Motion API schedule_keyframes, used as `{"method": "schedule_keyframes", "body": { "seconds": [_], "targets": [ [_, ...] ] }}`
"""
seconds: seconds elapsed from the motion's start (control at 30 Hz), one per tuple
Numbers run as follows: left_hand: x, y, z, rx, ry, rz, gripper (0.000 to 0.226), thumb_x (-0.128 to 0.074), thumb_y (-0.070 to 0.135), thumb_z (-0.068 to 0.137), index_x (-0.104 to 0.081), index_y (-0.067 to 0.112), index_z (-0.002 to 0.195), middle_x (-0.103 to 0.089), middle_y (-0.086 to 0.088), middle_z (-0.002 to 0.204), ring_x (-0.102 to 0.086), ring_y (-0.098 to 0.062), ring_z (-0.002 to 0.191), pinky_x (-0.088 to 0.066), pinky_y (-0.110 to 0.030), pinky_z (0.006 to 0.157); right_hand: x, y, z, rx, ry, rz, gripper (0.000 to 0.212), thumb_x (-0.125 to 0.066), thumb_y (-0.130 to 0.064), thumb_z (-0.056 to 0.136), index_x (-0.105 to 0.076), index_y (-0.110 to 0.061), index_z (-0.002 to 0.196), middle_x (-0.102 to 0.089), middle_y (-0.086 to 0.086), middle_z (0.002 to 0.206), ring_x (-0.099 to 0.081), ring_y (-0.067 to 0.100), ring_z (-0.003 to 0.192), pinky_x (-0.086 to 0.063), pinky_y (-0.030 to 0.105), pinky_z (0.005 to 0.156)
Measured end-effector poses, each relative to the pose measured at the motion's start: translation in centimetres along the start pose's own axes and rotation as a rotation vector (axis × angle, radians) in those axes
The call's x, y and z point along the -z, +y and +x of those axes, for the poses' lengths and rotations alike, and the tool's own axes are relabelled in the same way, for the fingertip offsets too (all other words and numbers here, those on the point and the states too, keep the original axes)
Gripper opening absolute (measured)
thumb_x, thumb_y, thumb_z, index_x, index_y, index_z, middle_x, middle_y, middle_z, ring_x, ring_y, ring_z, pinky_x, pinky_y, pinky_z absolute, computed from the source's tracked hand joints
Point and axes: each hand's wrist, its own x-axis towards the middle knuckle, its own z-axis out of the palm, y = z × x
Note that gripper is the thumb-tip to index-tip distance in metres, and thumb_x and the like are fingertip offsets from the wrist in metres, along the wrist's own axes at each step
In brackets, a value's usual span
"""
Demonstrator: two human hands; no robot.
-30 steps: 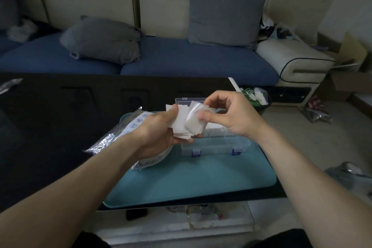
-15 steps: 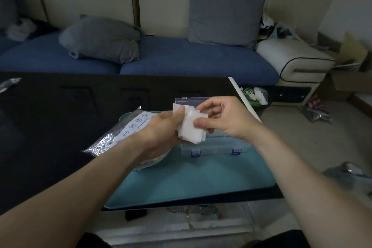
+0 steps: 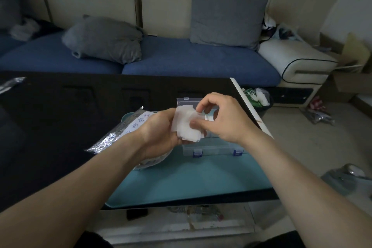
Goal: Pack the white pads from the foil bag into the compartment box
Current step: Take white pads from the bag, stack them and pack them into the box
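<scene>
Hands meet above the middle of the scene — the left hand (image 3: 161,133) holds a small stack of white pads (image 3: 186,127), its fingers curled round the stack from below and its thumb lying on the upper left corner. The right hand (image 3: 223,119) pinches at the same stack: its thumb presses on the face of the top pad, and its forefinger is bent down to the upper edge. The stack is held in the air, over the near left part of the compartment box (image 3: 213,147).

That box is clear plastic with two blue latches on its front wall; its lid stands open behind the hands. Whether any pads already lie in its compartments I cannot tell, since the hands cover most of it. The box stands on a teal mat (image 3: 191,179) laid on the dark worktop (image 3: 50,127).

Just left of the box, partly under the left wrist, lies the foil bag (image 3: 120,133) — crinkled silver with a white printed panel, one end on the mat and the other on the worktop.

Beyond the worktop stands a blue sofa (image 3: 181,60) with grey cushions.
</scene>
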Motion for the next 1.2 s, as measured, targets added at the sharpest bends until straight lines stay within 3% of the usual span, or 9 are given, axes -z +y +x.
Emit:
{"method": "schedule_keyframes", "body": {
  "seconds": [0.1,0.23,0.37,0.43,0.63,0.7,0.9,1.1,1.2],
  "targets": [
    [0.1,-0.1,0.0,-0.009,-0.028,0.045,0.041,-0.031,0.022,0.104,-0.058,0.001,0.126,-0.067,-0.018,0.118,-0.067,-0.029,0.098,-0.054,-0.036,0.083,0.1,0.1,0.0,0.034,0.013,0.032,0.027,-0.091,-0.031,0.069,-0.065,-0.032,0.078,-0.061,-0.012,0.092,-0.058,0.007,0.084,-0.041,0.021,0.07],
    [0.2,0.0,0.0,0.014,-0.041,0.057,0.042,-0.031,0.024,0.104,-0.059,0.005,0.129,-0.067,-0.016,0.124,-0.067,-0.03,0.104,-0.057,-0.038,0.088,0.6,-0.3,-0.2,0.056,-0.039,0.195,0.032,-0.092,-0.015,0.07,-0.063,-0.029,0.074,-0.066,-0.018,0.075,-0.058,0.001,0.065,-0.044,0.016,0.061],
    [0.4,-0.2,0.2,0.04,-0.054,0.038,0.042,-0.033,0.03,0.103,-0.065,0.01,0.122,-0.068,-0.013,0.117,-0.065,-0.029,0.1,-0.054,-0.04,0.085,0.7,-0.3,-0.2,0.029,-0.113,0.349,0.031,-0.092,-0.011,0.068,-0.068,-0.023,0.082,-0.07,-0.002,0.08,-0.063,0.01,0.071,-0.054,0.029,0.065],
    [0.4,-0.3,0.3,0.032,-0.037,0.084,0.039,-0.035,0.031,0.104,-0.069,0.016,0.116,-0.069,-0.009,0.112,-0.064,-0.023,0.096,-0.051,-0.036,0.082,0.6,-0.2,-0.1,-0.01,-0.111,0.409,0.028,-0.087,-0.015,0.067,-0.07,-0.022,0.089,-0.072,0.01,0.086,-0.064,0.014,0.076,-0.054,0.034,0.071],
    [0.4,-0.7,0.7,-0.041,0.044,0.132,0.029,-0.044,0.015,0.1,-0.07,0.013,0.114,-0.071,-0.008,0.12,-0.066,-0.025,0.111,-0.052,-0.041,0.097,0.7,0.6,0.1,-0.249,-0.174,0.534,0.02,-0.079,0.001,0.079,-0.072,-0.014,0.089,-0.071,0.005,0.089,-0.068,0.016,0.081,-0.057,0.037,0.069],
    [0.4,-0.7,0.8,-0.052,0.073,0.144,0.028,-0.045,0.015,0.101,-0.071,0.013,0.112,-0.07,-0.008,0.119,-0.065,-0.027,0.112,-0.047,-0.044,0.101,0.9,0.8,-0.1,-0.314,-0.225,0.619,0.02,-0.081,-0.004,0.076,-0.072,-0.013,0.091,-0.072,0.003,0.088,-0.069,0.016,0.079,-0.057,0.036,0.066],
    [0.4,-0.6,0.8,-0.002,0.07,0.091,0.029,-0.043,0.016,0.103,-0.067,0.01,0.117,-0.07,-0.009,0.107,-0.066,-0.021,0.092,-0.055,-0.035,0.08,1.1,0.8,-0.3,-0.194,-0.27,0.674,0.026,-0.083,-0.017,0.067,-0.075,-0.017,0.093,-0.074,0.0,0.094,-0.068,0.013,0.077,-0.052,0.024,0.058],
    [0.0,-0.9,0.8,0.086,0.017,0.133,0.024,-0.042,0.013,0.104,-0.066,0.012,0.108,-0.069,-0.008,0.095,-0.067,-0.017,0.073,-0.05,-0.028,0.067,-1.0,0.0,-0.1,-0.071,-0.182,0.403,0.027,-0.088,-0.017,0.072,-0.071,-0.032,0.086,-0.066,-0.01,0.129,-0.063,0.007,0.087,-0.052,0.02,0.066],
    [0.0,-0.8,0.5,0.099,0.04,0.141,0.028,-0.039,0.014,0.105,-0.066,0.014,0.107,-0.069,-0.009,0.091,-0.066,-0.019,0.069,-0.042,-0.028,0.065,-1.0,0.0,0.0,-0.06,-0.138,0.375,0.026,-0.087,-0.012,0.075,-0.071,-0.028,0.088,-0.07,-0.01,0.111,-0.062,-0.002,0.079,-0.052,0.02,0.061]
  ]
}}
